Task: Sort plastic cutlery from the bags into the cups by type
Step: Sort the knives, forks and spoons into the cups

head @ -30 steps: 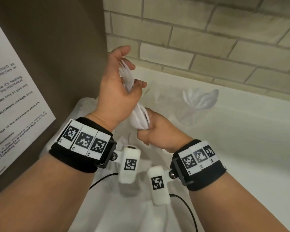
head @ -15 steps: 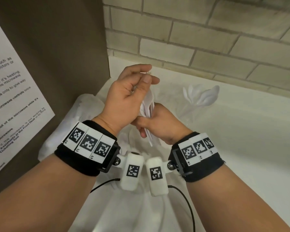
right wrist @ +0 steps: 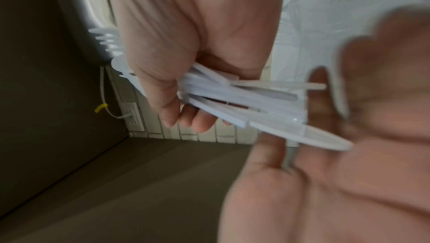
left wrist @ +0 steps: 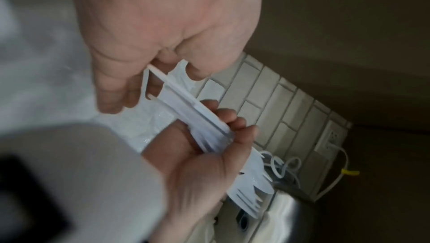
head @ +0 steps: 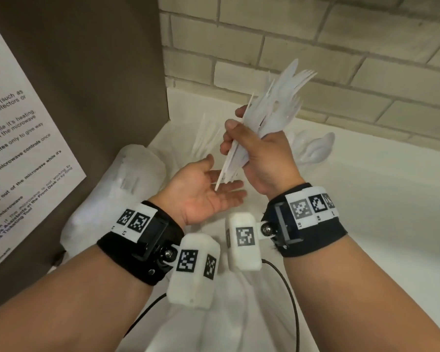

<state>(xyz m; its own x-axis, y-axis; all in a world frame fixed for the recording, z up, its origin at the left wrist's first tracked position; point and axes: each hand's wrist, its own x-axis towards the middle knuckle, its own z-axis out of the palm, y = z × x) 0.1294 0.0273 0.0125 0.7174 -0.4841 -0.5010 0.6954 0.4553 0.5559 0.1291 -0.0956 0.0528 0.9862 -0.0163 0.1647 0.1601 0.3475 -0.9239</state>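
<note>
My right hand (head: 241, 138) grips a bundle of white plastic cutlery (head: 272, 110) by the handles, with the fork tines fanned up and to the right. My left hand (head: 214, 191) lies open, palm up, just under the handle ends, which reach its fingers. The left wrist view shows the bundle (left wrist: 200, 116) between both hands, and the right wrist view shows the bundle (right wrist: 221, 103) in the curled right hand's fingers (right wrist: 186, 118). A clear cup of spoons (head: 315, 148) stands behind the right hand. Another clear cup (head: 203, 138) with thin white handles stands behind the left hand.
A white plastic bag (head: 112, 189) lies at the left against a brown panel (head: 99, 72) that bears a printed notice (head: 15, 138). More bag plastic (head: 226, 326) lies under my wrists. A brick wall (head: 315, 47) backs the white counter (head: 379, 212).
Both hands were on the bundle. My right hand has since lifted it up and to the right, and my left hand has let go and turned palm up beneath it.
</note>
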